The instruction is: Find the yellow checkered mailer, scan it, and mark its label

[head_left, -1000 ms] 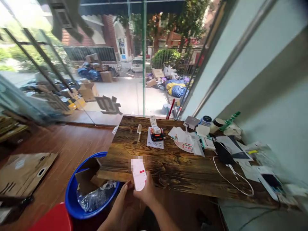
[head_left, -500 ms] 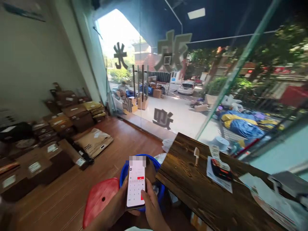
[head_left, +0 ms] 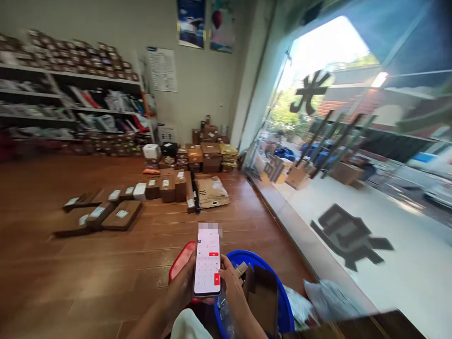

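Parcels (head_left: 165,186) lie across the far wooden floor (head_left: 88,273); near, a blue tub (head_left: 282,310) holds cardboard beside a red stool (head_left: 180,263); the left hand (head_left: 181,289) and right hand (head_left: 231,282) both clasp a lit phone (head_left: 207,263) upright at near centre.

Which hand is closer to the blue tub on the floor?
The right hand. It grips the phone right above the blue tub rim. The left hand holds the phone's other side, over the red stool, farther from the tub.
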`<action>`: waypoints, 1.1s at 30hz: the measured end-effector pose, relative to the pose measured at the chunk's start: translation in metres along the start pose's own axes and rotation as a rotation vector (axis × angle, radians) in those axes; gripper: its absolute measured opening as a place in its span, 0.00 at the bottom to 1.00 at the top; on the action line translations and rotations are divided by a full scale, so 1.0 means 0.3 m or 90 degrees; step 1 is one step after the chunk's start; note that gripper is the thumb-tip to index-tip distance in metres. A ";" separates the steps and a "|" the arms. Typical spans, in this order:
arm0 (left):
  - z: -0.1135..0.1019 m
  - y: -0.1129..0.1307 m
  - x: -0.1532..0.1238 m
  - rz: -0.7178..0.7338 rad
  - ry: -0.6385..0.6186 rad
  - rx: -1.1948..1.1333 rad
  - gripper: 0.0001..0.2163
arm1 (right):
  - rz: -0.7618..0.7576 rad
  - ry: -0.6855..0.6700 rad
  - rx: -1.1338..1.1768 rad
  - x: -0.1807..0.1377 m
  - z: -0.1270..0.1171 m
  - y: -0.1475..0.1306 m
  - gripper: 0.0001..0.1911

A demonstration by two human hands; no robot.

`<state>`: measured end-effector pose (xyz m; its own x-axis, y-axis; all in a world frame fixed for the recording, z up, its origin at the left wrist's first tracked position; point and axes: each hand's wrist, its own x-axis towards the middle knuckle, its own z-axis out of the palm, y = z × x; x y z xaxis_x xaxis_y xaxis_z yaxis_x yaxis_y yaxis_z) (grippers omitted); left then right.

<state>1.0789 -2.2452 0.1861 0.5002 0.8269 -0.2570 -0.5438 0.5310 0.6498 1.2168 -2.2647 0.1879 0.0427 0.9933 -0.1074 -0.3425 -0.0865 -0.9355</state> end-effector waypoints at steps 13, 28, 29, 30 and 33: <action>-0.273 0.133 -0.234 0.257 0.099 -0.142 0.36 | 0.118 -0.296 -0.078 0.202 0.369 0.156 0.18; -0.996 0.766 -0.550 0.390 0.178 -0.119 0.41 | 0.201 -0.541 -0.064 0.514 1.370 0.565 0.17; -1.047 0.802 -0.566 0.421 0.185 -0.132 0.40 | 0.213 -0.538 -0.080 0.535 1.436 0.603 0.18; -1.099 0.835 -0.578 0.449 0.195 -0.143 0.40 | 0.233 -0.538 -0.114 0.558 1.496 0.640 0.18; -1.263 0.914 -0.595 0.483 0.242 -0.205 0.38 | 0.263 -0.583 -0.165 0.651 1.648 0.753 0.21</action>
